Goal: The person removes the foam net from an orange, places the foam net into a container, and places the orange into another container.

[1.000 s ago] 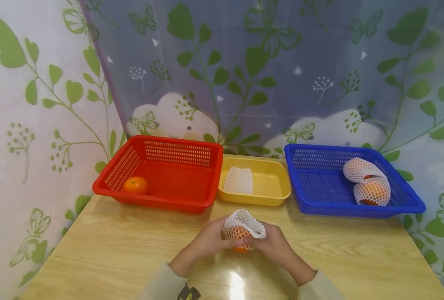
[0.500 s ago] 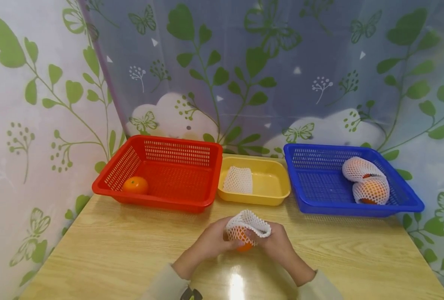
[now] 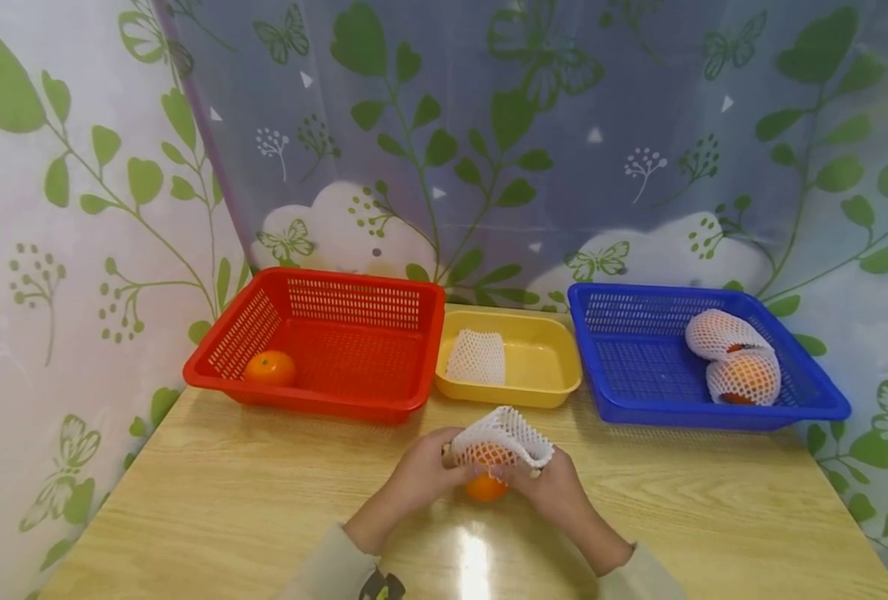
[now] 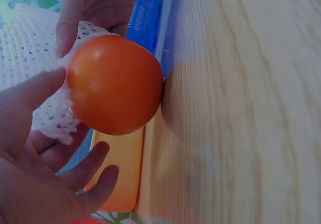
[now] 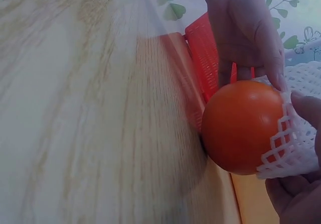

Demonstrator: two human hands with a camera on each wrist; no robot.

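Note:
Both hands hold a white foam net sleeve [image 3: 499, 429] above the front middle of the table. An orange [image 3: 486, 488] is partly inside it, its lower part bare and resting on the wood. From the left, my left hand [image 3: 421, 475] pinches the net with its thumb against the fruit; the other fingers spread behind in the left wrist view. My right hand [image 3: 556, 492] grips the net's opposite side, thumb near the left one. The right wrist view shows the net's edge [image 5: 281, 151] around one side of the orange [image 5: 243, 128].
A red basket [image 3: 338, 408] at back left holds one orange [image 3: 270, 367]. Between the baskets, a yellow tray [image 3: 541, 354] contains a flat foam net [image 3: 477, 358]. At back right, a blue basket [image 3: 624, 367] has two net-wrapped fruits [image 3: 744, 377]. Patterned curtains rise behind.
The net's upper opening has widened and shifted to the right between the hands. More of the orange's underside shows below the net. Baskets and tray are unchanged.

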